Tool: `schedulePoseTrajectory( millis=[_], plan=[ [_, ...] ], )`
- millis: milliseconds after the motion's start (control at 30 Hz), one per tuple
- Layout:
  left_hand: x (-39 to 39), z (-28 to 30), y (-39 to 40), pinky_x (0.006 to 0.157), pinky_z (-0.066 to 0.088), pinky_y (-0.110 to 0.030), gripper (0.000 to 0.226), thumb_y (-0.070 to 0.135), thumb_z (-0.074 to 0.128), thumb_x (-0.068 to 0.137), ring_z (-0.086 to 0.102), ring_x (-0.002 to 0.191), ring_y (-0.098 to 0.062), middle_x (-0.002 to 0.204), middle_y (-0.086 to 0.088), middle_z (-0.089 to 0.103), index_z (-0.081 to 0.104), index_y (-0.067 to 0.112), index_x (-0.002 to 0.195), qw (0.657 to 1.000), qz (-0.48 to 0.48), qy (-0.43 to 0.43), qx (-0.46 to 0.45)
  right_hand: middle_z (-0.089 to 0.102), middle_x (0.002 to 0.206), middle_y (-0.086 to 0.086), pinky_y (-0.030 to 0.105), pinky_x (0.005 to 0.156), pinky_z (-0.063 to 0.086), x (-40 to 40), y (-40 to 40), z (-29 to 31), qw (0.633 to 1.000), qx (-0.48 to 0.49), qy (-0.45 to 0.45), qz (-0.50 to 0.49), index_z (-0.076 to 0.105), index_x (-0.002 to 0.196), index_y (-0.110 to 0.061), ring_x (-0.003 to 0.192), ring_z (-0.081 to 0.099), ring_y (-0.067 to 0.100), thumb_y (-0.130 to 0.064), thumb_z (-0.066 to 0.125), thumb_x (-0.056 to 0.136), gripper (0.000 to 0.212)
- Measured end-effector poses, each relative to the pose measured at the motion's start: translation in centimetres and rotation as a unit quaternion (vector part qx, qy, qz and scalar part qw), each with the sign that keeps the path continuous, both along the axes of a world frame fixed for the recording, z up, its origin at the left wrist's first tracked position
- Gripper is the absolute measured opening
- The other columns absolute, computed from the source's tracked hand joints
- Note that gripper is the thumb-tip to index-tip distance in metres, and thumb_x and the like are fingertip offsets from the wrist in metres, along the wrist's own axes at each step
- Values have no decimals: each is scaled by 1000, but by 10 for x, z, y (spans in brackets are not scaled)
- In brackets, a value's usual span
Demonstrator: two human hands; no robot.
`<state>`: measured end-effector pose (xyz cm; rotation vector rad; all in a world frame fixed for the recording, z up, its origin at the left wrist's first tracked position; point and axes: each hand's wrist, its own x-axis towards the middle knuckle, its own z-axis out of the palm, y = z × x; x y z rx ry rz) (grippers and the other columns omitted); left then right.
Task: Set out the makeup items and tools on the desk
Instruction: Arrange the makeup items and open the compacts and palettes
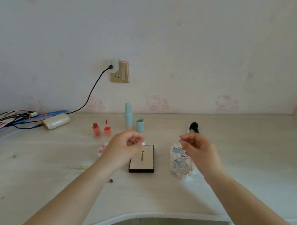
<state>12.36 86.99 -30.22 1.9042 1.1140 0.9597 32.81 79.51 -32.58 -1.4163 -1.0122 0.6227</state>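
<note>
A cream palette with black edges [142, 159] lies flat near the middle of the pale tabletop [239, 158], its far left corner hidden under the left hand [124, 147]. Just right of it lies a clear patterned pouch [178, 161], and beyond that a black-tipped brush [193, 127] lies on the surface. Behind the palette stand two red lip tints [101, 129], a tall mint pump bottle [128, 117] and its mint cap [140, 125] just beside it; a small round pink item [102, 149] peeks out left of the left wrist. Both bare forearms reach forward from the bottom corners, hands raised above the tabletop and facing each other. The left hand's grip is loosely curled, fingertips pinched near something small and shiny that is too tiny to name. The right hand [198, 147] hovers over the pouch's upper end, fingers curled inward; whether its grip holds anything cannot be told. The gap between the hands is open air above the palette. The tabletop's near edge curves inward toward the viewer, the wall [193, 53] bounds the far side, and a side wall closes the right. A power adapter [56, 121] and tangled cables [12, 118] crowd the far left; the right half lies bare.
</note>
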Motion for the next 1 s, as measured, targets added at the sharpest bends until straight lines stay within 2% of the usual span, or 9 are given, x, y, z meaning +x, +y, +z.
schedulePoseTrajectory(
  millis=[100, 200, 333, 467, 600, 700, 833, 967, 1000],
  plan=[
    [50, 3, 12, 67, 42, -5, 12, 16, 66, 84, 57, 77, 2, 85, 16, 63, 67, 25, 93, 999, -22, 39, 13, 66, 75, -5, 30, 70, 48, 44, -1, 2, 1000, 4, 12, -18, 65, 80, -27, 71, 57, 14, -5, 61, 87, 24],
    [93, -1, 29, 74, 43, -15, 12, 21, 67, 83, 58, 82, -4, 84, 17, 61, 63, 32, 86, 996, -34, 76, 14, 67, 79, -6, 32, 77, 50, 77, 6, 2, 999, -18, -36, -20, 64, 79, -29, 72, 59, 11, -2, 60, 86, 28],
    [139, -12, 50, 78, 43, -22, 7, 27, 67, 82, 59, 88, -9, 83, 16, 60, 65, 29, 89, 989, -27, 143, 9, 65, 85, -16, 15, 69, 44, 109, 21, -1, 987, -59, -148, -1, 63, 80, -34, 78, 58, 5, -8, 61, 86, 27],
    [164, -23, 66, 83, 45, -27, 35, 41, 64, 82, 60, 100, -14, 99, 9, 63, 62, 22, 111, 966, -5, 257, 22, 61, 94, -16, 6, 67, 38, 123, 38, -3, 962, -98, -251, 36, 63, 92, -31, 85, 56, -1, -12, 59, 87, 20],
    [187, -33, 73, 79, 43, -32, 62, 64, 54, 78, 57, 104, -21, 113, 0, 60, 49, 19, 120, 926, 11, 373, 67, 60, 96, -14, 5, 69, 39, 127, 51, -5, 960, -87, -264, 44, 65, 96, -26, 86, 56, -4, -11, 58, 87, 19],
    [198, -34, 78, 76, 42, -33, 55, 59, 54, 80, 57, 101, -25, 112, -5, 57, 52, 15, 113, 895, 7, 433, 109, 60, 98, -13, 4, 68, 39, 127, 56, -12, 961, -89, -257, 44, 66, 97, -25, 84, 55, -6, -11, 58, 87, 19],
    [201, -33, 87, 76, 45, -34, 29, 33, 51, 87, 58, 100, -29, 111, -10, 58, 58, 13, 106, 872, -1, 466, 151, 60, 103, -8, 8, 75, 39, 127, 63, -17, 953, -99, -283, 44, 66, 102, -23, 88, 55, 1, -10, 58, 87, 21],
    [184, -29, 85, 79, 48, -37, 26, 30, 48, 90, 58, 99, -30, 110, -9, 58, 59, 14, 106, 875, 0, 448, 186, 53, 108, -6, 9, 75, 37, 123, 73, -17, 937, -84, -337, 39, 63, 113, -25, 83, 54, 6, -13, 62, 85, 31],
    [178, -26, 83, 78, 48, -36, 25, 32, 48, 91, 58, 98, -30, 109, -7, 57, 59, 15, 106, 878, 2, 436, 196, 51, 114, -5, 11, 80, 38, 122, 75, -17, 935, -71, -345, 36, 61, 118, -26, 87, 55, 8, -15, 63, 84, 36]
  ],
)
